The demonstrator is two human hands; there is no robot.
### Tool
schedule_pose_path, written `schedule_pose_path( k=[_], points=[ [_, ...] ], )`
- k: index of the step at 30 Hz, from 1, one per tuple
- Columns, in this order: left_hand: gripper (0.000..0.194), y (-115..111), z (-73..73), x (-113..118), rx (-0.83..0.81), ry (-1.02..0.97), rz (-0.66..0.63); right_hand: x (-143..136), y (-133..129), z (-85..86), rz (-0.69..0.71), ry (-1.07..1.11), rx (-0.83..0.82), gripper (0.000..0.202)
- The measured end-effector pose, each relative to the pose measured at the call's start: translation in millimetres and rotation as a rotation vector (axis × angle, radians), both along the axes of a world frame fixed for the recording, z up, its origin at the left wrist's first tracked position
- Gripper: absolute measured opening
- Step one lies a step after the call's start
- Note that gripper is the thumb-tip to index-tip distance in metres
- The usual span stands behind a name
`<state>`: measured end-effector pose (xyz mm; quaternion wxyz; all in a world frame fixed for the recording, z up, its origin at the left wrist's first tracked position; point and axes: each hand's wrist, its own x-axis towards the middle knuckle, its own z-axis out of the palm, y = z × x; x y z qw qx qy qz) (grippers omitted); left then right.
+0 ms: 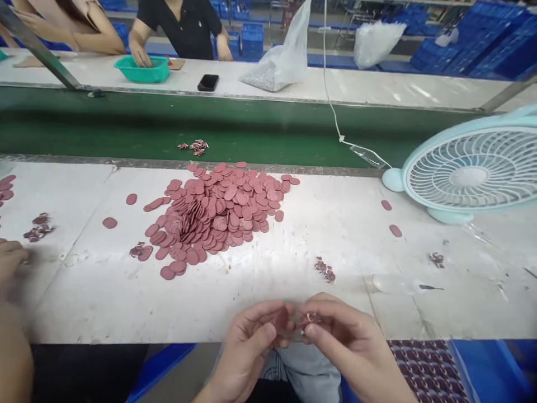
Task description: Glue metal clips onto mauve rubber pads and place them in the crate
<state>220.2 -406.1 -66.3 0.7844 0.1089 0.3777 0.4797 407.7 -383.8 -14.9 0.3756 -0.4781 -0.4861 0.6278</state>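
Just over the near table edge, my left hand (254,344) pinches a dark red oval disc (281,319) between thumb and fingers. Close beside it, my right hand (342,336) is closed on a small scrap piece (309,320), reddish with pale edges; its exact kind is too small to make out. The two hands are nearly touching at the fingertips. Beyond them lies a large heap of similar red oval discs (226,204). A small cluster of scraps (325,270) rests on the table just past my right hand.
A light blue fan (470,173) stands at the right. Behind the heap runs a green conveyor belt (260,143) carrying a few scraps. A co-worker's hand (12,257) is at the left edge. Across the belt, another person sits by a green basket (145,71).
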Motion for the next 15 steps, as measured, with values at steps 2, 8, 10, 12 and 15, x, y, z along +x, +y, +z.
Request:
schedule_pose_path(
  k=[2,8,10,12,15],
  points=[
    [0.031,0,-0.6,3,0.036,0.037,0.006,-4,-7,0.0,0.007,-0.004,0.009,0.019],
    [0.03,-3,-1.0,10,0.087,0.089,-0.014,-9,-8,-1.2,-0.038,-0.093,0.02,0.018],
    [0.029,-3,-1.1,11,0.094,0.092,-0.007,-8,-9,1.1,-0.058,-0.133,0.015,0.014],
    [0.028,-3,-1.6,11,0.112,0.087,-0.008,-6,-9,3.1,-0.068,-0.158,0.029,0.011],
    [0.023,-5,-2.9,11,0.135,0.089,-0.034,-4,-9,4.4,-0.058,-0.153,0.034,0.011]
  ],
)
